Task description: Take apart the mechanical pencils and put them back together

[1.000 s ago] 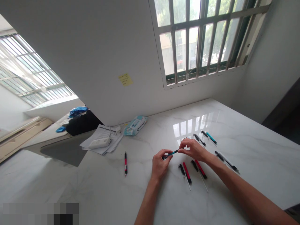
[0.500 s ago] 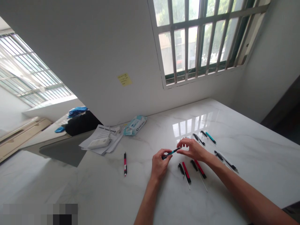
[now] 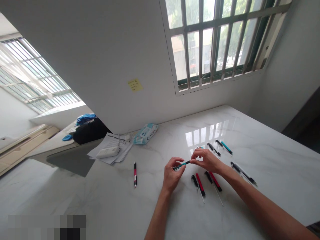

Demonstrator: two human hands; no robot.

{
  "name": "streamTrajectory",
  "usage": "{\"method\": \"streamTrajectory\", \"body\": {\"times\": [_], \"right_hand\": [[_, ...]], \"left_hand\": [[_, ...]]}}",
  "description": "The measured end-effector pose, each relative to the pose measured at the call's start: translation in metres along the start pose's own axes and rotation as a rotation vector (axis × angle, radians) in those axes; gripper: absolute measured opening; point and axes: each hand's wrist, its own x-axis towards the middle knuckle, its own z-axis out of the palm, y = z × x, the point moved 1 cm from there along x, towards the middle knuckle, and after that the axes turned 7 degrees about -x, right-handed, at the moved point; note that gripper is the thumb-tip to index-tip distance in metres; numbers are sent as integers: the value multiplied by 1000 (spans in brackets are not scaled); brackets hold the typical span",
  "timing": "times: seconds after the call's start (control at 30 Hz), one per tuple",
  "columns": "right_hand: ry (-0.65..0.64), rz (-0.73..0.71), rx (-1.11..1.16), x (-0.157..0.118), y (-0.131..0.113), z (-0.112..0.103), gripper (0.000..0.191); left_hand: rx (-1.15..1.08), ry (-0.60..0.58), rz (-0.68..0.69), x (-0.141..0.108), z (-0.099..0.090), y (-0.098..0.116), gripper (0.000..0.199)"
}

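A teal and black pen (image 3: 183,164) is held between my two hands, just above the table. My left hand (image 3: 173,173) is closed around its lower left end. The fingers of my right hand (image 3: 203,160) pinch its black upper right end. Nearest to me lie two red pens taken apart, with a red barrel (image 3: 200,184) and another red barrel (image 3: 215,181) beside black parts and thin white refills. Past my right hand are a teal barrel (image 3: 226,147) with a black part and refill, and black and white pen parts (image 3: 213,149). A whole red pen (image 3: 135,174) lies to the left.
More black and clear pen parts (image 3: 243,173) lie right of my right forearm. At the back left are a wipes packet (image 3: 145,134), papers (image 3: 100,154) with a white device (image 3: 108,152) on them, and a grey panel (image 3: 72,158). A barred window (image 3: 212,50) is above the table.
My right fingers have closed in on the pen's black end, and the pen lies a little flatter. The whole view has shifted slightly. The loose pen parts stay put.
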Motion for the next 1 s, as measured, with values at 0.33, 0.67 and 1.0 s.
{"method": "streamTrajectory", "body": {"times": [0.33, 0.67, 1.0], "right_hand": [[26, 5, 3, -6, -6, 13, 36], [137, 57, 56, -4, 5, 10, 28], [87, 17, 69, -5, -3, 16, 23]], "left_hand": [[49, -35, 53, -10, 2, 4, 14], [444, 228, 79, -8, -30, -4, 18], [776, 673, -422, -20, -153, -48, 27]]}}
